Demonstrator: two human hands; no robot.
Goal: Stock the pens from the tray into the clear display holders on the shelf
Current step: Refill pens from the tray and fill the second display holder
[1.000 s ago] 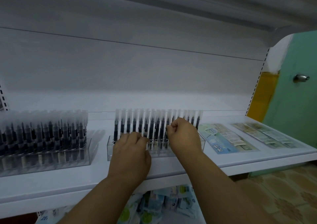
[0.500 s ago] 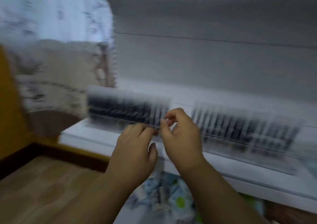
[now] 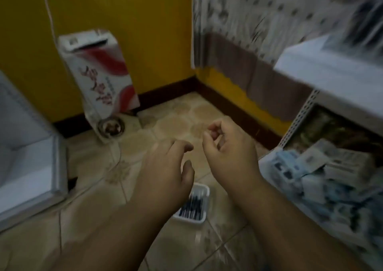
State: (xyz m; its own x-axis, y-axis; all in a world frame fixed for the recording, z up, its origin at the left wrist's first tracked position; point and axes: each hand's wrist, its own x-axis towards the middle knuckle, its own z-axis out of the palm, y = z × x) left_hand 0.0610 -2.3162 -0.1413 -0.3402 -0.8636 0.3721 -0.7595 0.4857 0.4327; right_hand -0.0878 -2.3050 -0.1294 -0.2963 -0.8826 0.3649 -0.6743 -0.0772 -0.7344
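From the head view, both hands hang in the air over a tiled floor (image 3: 176,113), neither one touching anything. The left hand (image 3: 165,171) is palm-down with its fingers loosely spread and relaxed, holding nothing. The right hand (image 3: 230,156) sits just beside it, apart from it, with its fingers curled in toward the thumb; nothing shows between them, though blur makes it hard to be sure of anything small. Below and between the two forearms a small white tray (image 3: 204,189) rests on the floor, and a bundle of dark pens (image 3: 191,206) lies lengthwise inside it; the left wrist covers the tray's near-left corner. At the upper right the white shelf (image 3: 323,71) juts in as a slanted edge, and what stands on it is a streaked blur of dark and clear stripes, too smeared to tell. Under that shelf a lower level holds a heap of packets (image 3: 323,177), pale blue and white, also blurred. In the far corner a tall white carton with red swirls (image 3: 99,71) leans against a yellow wall (image 3: 128,13), with a round metal floor drain (image 3: 110,126) at its foot. A white cabinet edge (image 3: 31,158) fills the left side, and patterned wall covering (image 3: 259,15) hangs behind the shelf.
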